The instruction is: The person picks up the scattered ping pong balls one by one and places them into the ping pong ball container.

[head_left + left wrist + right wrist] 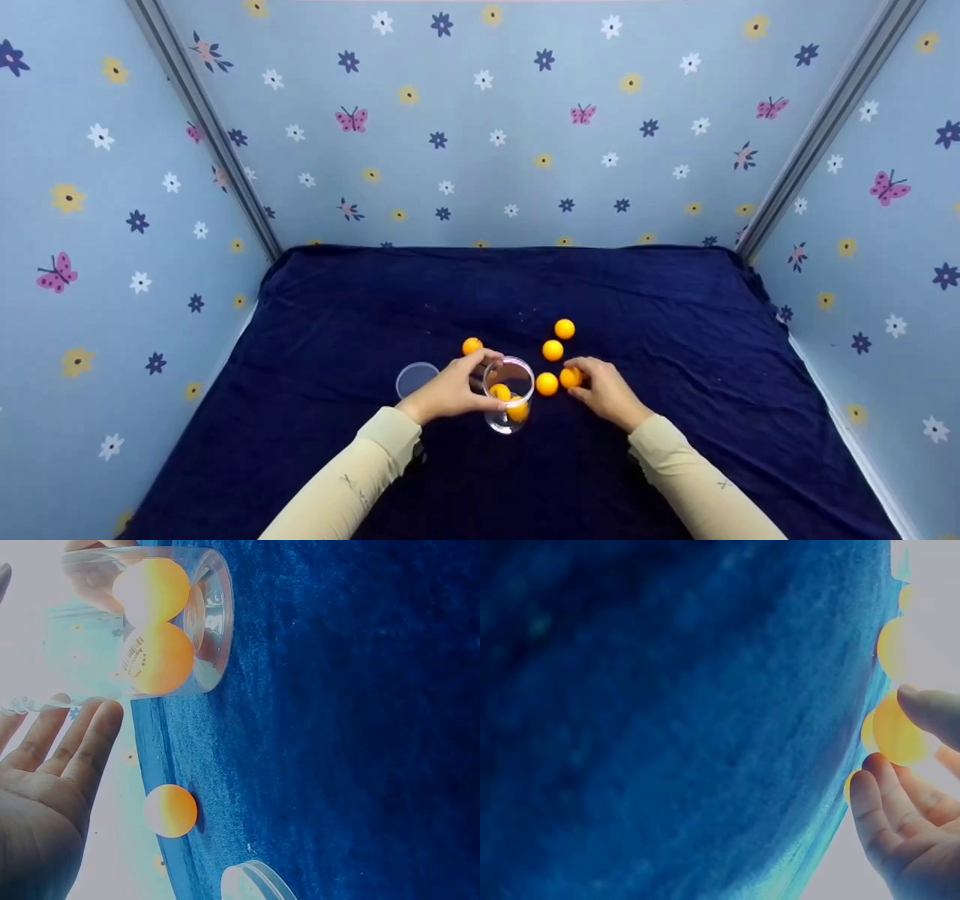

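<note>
In the head view my left hand holds a clear plastic jar, thumb on the near side and fingers on the far side close to its open rim. Two orange ping-pong balls lie at the bottom of the jar, one showing printed marks in the left wrist view. To the right of the jar, my right hand pinches another orange ping-pong ball between thumb and fingers. Just left of that ball sits a loose one, with two more farther back.
A single orange ball lies beyond my left hand. The round clear lid rests left of the jar, partly behind that wrist. Dark blue cloth covers the table, and flower-patterned walls enclose it at the back and sides.
</note>
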Demonstrator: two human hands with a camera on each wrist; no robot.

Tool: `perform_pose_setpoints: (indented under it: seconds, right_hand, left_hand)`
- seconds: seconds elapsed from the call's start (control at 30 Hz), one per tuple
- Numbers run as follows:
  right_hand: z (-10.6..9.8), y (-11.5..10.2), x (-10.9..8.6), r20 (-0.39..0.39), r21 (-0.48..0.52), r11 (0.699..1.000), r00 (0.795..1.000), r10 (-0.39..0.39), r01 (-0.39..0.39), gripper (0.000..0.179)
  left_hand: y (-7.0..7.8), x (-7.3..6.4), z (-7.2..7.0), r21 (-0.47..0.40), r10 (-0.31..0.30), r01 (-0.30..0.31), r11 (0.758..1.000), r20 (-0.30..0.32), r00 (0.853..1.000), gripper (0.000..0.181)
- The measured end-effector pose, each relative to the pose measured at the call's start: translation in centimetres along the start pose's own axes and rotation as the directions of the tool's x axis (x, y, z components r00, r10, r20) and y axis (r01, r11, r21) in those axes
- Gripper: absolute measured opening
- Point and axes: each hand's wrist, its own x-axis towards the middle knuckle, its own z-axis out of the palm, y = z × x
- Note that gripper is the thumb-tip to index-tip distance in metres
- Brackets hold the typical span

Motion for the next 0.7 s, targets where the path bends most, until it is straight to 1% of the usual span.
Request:
perform_pose_setpoints:
  seconds: [0.37, 0.7]
  right_hand:
    - [-0.8, -0.8, 0.2, -0.012, 0.021, 1.0, 1.0, 0.014, -0.014, 0.04]
    - [-1.3, -1.1, 0.2, -0.015, 0.037, 0.999, 1.0, 0.019, -0.019, 0.039]
  left_hand:
    - [0.2, -0.1, -0.1, 0.023, -0.015, 0.015, 1.0, 0.009, 1.0, 0.077]
    - [0.4, -0.1, -0.1, 0.011, 0.002, -0.002, 1.0, 0.007, 1.0, 0.075]
